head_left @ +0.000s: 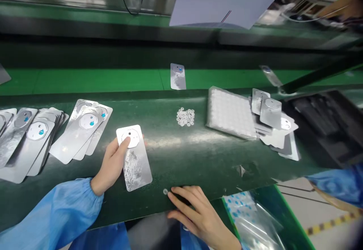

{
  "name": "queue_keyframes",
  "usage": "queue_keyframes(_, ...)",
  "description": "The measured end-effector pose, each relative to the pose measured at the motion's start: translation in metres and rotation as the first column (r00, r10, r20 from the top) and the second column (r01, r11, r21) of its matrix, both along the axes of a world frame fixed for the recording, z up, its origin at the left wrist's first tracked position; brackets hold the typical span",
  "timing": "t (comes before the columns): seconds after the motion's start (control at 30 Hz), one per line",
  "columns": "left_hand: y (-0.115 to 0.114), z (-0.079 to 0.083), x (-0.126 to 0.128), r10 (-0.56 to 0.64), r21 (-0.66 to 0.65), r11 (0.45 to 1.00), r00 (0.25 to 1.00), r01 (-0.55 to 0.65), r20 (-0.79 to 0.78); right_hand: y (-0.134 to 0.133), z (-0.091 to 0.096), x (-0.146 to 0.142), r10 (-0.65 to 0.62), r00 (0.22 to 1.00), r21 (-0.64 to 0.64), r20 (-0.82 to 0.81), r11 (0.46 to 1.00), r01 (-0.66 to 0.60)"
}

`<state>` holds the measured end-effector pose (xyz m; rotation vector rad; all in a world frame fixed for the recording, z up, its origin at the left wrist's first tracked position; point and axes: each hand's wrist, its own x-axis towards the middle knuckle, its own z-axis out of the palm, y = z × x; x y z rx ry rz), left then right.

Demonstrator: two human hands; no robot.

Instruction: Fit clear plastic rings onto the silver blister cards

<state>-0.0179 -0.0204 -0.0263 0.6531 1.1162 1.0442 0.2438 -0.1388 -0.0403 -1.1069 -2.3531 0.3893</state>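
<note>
My left hand (112, 163) is closed on a silver rectangular plate (138, 168), thumb on top near its white octagonal patch with a dark hole. The plate is tilted slightly above or on the green worktop; I cannot tell if it touches. At the front edge of the worktop lies my right hand (195, 212), fingers stretched out and apart. One small clear round piece (165, 192) sits just left of its index fingertip. A cluster of similar clear pieces (185, 117) lies farther back in the middle.
Silver plates with blue dots (82, 133) overlap at the left, beside a larger pile (36, 140). A clear-covered white tray (231, 112) stands right of centre, next to more plates (276, 121). One plate (178, 77) lies on the green belt (113, 81). A bag-filled green bin (255, 219) is lower right.
</note>
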Motion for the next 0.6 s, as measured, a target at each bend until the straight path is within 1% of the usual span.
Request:
queue_keyframes(0.07, 0.000, 0.001, 0.001, -0.002, 0.004, 1.000, 1.000, 0.002, 0.009, 0.000, 0.001, -0.003, 0.019, 0.998, -0.004, -0.054, 1.000, -0.019)
queue_keyframes(0.17, 0.001, 0.004, 0.001, -0.009, 0.012, 1.000, 1.000, 0.009, 0.024, -0.004, 0.002, -0.011, -0.005, 0.991, -0.048, -0.135, 0.999, -0.001)
queue_keyframes(0.27, 0.001, 0.005, 0.001, -0.013, 0.007, 1.000, 1.000, 0.012, 0.011, -0.012, 0.002, -0.020, -0.080, 0.978, -0.119, -0.190, 0.991, 0.058)
queue_keyframes(0.33, 0.001, 0.004, 0.001, -0.010, 0.006, 1.000, 1.000, 0.010, 0.004, -0.011, -0.001, -0.025, -0.146, 0.967, -0.135, -0.207, 0.984, 0.120)
queue_keyframes(0.37, 0.001, 0.003, 0.001, -0.013, 0.007, 1.000, 1.000, 0.013, 0.000, -0.006, -0.002, -0.026, -0.180, 0.960, -0.122, -0.212, 0.980, 0.157)
queue_keyframes(0.43, 0.002, 0.002, 0.001, -0.024, 0.021, 0.999, 1.000, 0.025, -0.013, 0.013, -0.007, -0.024, -0.266, 0.937, -0.072, -0.225, 0.964, 0.256)
queue_keyframes(0.5, 0.001, 0.001, 0.001, -0.040, 0.040, 0.998, 0.999, 0.042, -0.035, 0.041, -0.009, -0.019, -0.391, 0.882, -0.047, -0.264, 0.918, 0.393)
queue_keyframes(0.53, 0.001, 0.001, 0.001, -0.042, 0.058, 0.997, 0.998, 0.045, -0.047, 0.056, -0.007, -0.016, -0.466, 0.831, -0.069, -0.302, 0.881, 0.469)
queue_keyframes(0.57, 0.000, 0.000, 0.000, -0.040, 0.091, 0.995, 0.997, 0.046, -0.070, 0.070, -0.005, -0.014, -0.539, 0.766, -0.130, -0.350, 0.838, 0.530)
queue_keyframes(0.6, -0.001, 0.000, 0.000, -0.029, 0.142, 0.989, 0.993, 0.044, -0.112, 0.081, -0.001, -0.012, -0.598, 0.695, -0.228, -0.399, 0.799, 0.557)
